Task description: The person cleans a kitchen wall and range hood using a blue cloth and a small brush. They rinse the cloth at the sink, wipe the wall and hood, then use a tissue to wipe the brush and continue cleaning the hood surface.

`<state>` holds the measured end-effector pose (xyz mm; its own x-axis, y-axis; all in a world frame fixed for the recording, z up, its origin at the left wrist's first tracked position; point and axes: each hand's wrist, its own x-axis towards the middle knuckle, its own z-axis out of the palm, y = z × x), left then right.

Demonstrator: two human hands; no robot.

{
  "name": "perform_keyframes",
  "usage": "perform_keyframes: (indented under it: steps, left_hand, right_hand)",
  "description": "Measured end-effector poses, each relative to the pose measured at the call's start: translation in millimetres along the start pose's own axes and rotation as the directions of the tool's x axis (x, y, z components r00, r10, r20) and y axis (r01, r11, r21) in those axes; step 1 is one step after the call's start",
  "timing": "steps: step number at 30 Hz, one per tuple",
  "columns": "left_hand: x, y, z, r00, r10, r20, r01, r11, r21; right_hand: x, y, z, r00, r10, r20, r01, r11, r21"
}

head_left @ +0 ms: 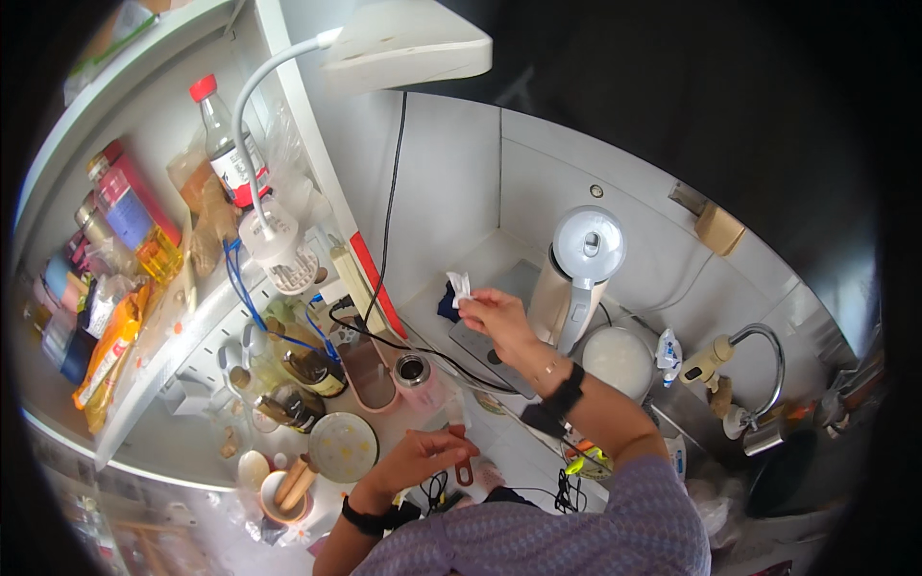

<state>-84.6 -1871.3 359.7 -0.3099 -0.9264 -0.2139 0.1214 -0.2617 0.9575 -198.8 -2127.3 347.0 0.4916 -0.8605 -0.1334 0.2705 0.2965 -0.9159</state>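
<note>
Between the fingertips of my right hand (497,320) is a crumpled white piece of tissue or wrapper (459,289). A small dark blue item (447,305) shows just behind it. This hand is over a grey flat panel (504,360), left of a kettle (562,295) with a grey lid and handle. Lower down, my left hand (428,455) grips a reddish-brown handle (463,469) with a hole at its end. The pale part above that handle is too blurred to name. Beyond the left hand stands a pink open-topped bottle (414,378).
A black cable (432,351) crosses the counter. At left are glass bottles (310,371), a round lid (343,446) and a cup holding wooden handles (287,497). Shelves (166,338) rise beside them; a lamp (410,54) overhangs. A tap (771,367) and white-topped container (618,360) are right.
</note>
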Motion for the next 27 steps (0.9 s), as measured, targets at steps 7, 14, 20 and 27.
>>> perform_keyframes:
  steps: [7,14,20,27]
  left_hand:
    - [-11.2,13.8,-8.3,0.997,0.078,0.008,-0.076,0.941,0.33]
    - [-23.6,29.2,-5.7,0.993,0.01,-0.115,0.015,0.976,0.215]
    - [-26.5,26.9,-21.4,0.975,0.028,-0.22,0.026,0.971,0.238]
    - [-31.1,32.9,-27.4,0.953,-0.078,-0.294,0.137,0.974,0.183]
  right_hand:
    - [162.3,30.0,32.4,0.954,-0.218,-0.206,0.194,0.972,-0.133]
    - [241.1,-26.7,102.6,0.525,-0.838,-0.151,0.666,0.515,-0.54]
    - [257.9,-41.4,191.1,0.487,-0.865,0.121,0.872,0.49,0.0]
    - [294.8,-95.6,155.7,0.323,-0.933,-0.158,0.765,0.356,-0.536]
